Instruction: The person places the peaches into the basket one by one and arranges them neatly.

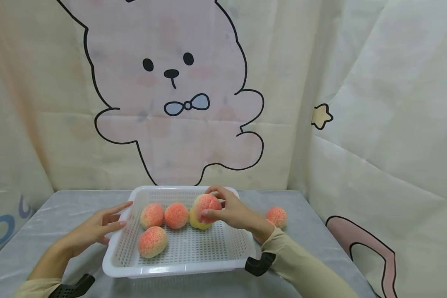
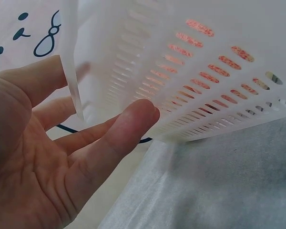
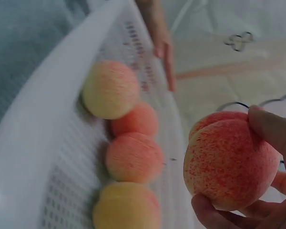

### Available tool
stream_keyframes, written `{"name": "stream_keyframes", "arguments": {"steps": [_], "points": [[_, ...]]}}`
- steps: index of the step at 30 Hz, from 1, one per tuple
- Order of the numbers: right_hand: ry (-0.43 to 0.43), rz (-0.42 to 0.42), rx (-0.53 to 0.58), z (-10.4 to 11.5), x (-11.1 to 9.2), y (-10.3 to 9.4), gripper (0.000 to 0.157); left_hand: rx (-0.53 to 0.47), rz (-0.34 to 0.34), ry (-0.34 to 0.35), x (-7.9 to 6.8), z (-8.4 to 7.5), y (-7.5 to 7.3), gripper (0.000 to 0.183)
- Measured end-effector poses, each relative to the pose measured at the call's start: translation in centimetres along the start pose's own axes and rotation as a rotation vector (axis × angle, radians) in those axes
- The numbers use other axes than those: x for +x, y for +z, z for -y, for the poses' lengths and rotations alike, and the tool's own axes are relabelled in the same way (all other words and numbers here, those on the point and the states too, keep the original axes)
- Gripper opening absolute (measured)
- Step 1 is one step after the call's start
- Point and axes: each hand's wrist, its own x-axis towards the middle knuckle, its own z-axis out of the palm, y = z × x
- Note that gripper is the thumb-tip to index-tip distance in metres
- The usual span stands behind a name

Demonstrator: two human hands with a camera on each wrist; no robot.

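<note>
My right hand (image 1: 232,210) pinches a red-and-yellow peach (image 3: 231,160) between thumb and fingers. It is held up over the back right part of a white plastic basket (image 1: 164,269). Below, a yellower peach (image 3: 126,207) lies in the basket, partly covered by the held one in the head view. Three more peaches sit to its left: a middle one (image 1: 176,215), a back left one (image 1: 152,216) and a front one (image 1: 152,242). At the basket's left side is my left hand (image 1: 97,227), its fingers fairly straight against the rim and its thumb by the slotted outer wall.
On the grey-covered table (image 1: 30,256), right of the basket, lies another peach (image 1: 276,217). One more peach (image 1: 258,239) is mostly hidden by my right wrist. A cloth backdrop (image 1: 275,62) with a cartoon bear stands behind the table, and a pale curtain (image 1: 387,124) hangs at right.
</note>
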Motion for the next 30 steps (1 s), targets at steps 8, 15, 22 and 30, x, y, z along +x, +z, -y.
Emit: {"name": "stream_keyframes", "arguments": {"steps": [8, 15, 22, 30], "points": [[0.122, 0.082, -0.064, -0.7, 2.8, 4.4, 0.043, 0.010, -0.009, -0.003, 0.3, 0.3, 0.0, 0.072], [0.226, 0.151, -0.039, -0.7, 3.9, 6.2, 0.040, 0.007, -0.005, -0.001, 0.1, 0.3, 0.2, 0.073], [0.262, 0.214, -0.071, 0.1, 3.9, 7.7, 0.036, 0.003, -0.003, 0.006, 0.3, 0.3, 0.2, 0.074], [0.295, 0.192, -0.115, 0.0, 3.9, 9.0, 0.037, -0.017, 0.005, 0.006, -0.2, 0.2, 0.2, 0.073]]}}
